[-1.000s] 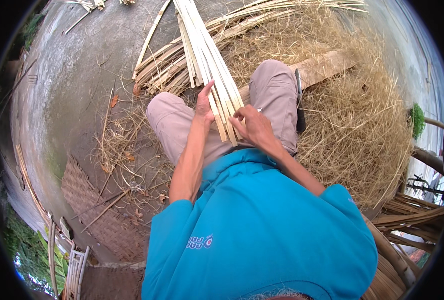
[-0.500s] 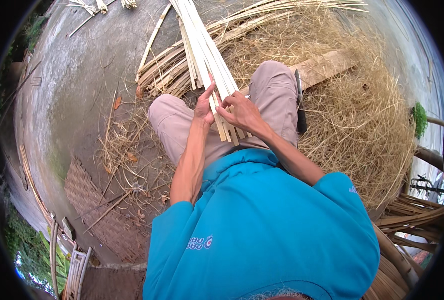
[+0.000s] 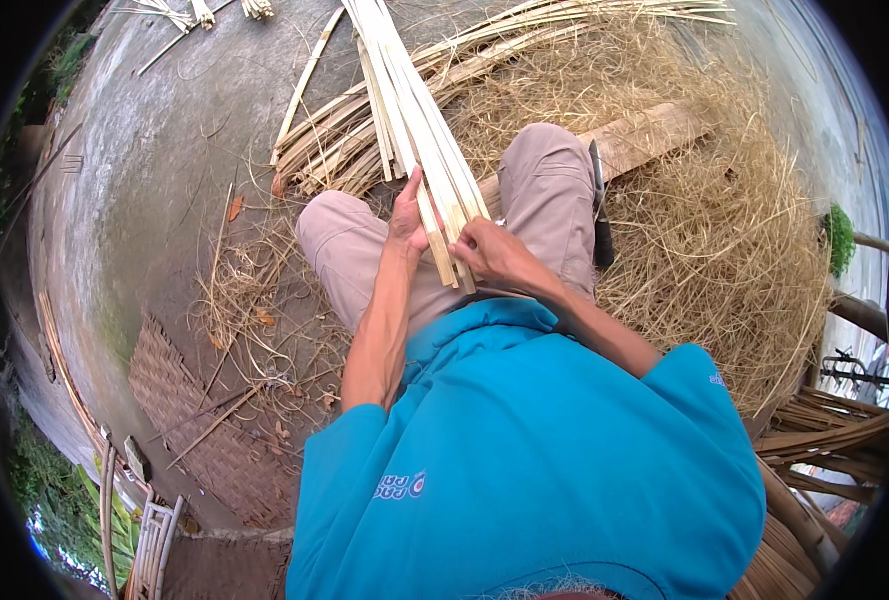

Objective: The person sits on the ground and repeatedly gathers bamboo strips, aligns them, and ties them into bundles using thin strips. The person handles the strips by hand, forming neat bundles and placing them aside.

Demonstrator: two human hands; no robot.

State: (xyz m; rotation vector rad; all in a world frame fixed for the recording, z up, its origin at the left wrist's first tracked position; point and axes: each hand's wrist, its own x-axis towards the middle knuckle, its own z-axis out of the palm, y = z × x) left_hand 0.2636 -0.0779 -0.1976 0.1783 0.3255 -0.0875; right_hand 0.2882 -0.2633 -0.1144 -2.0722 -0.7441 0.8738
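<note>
A bundle of long pale bamboo strips (image 3: 419, 110) runs from the far top down between my knees, its near ends spread over my lap. My left hand (image 3: 406, 218) wraps round the bundle's left side, with the thumb pointing up along the strips. On the right, my right hand (image 3: 491, 248) has its fingers curled in on the strips close to their near ends. Its fingertips are partly hidden, so which strips they pinch does not show. A dark-handled knife (image 3: 602, 215) lies against the outside of my right knee.
Darker split strips (image 3: 334, 150) lie in a pile beyond my knees. A wide wooden board (image 3: 649, 135) extends right over a heap of thin shavings (image 3: 704, 260). A woven mat (image 3: 189, 420) rests at the left, and small strip bundles (image 3: 202, 12) are at the far left.
My right hand has slid nearer to me along the strips, toward their ends, and its fingers are more curled. The left hand has barely moved.
</note>
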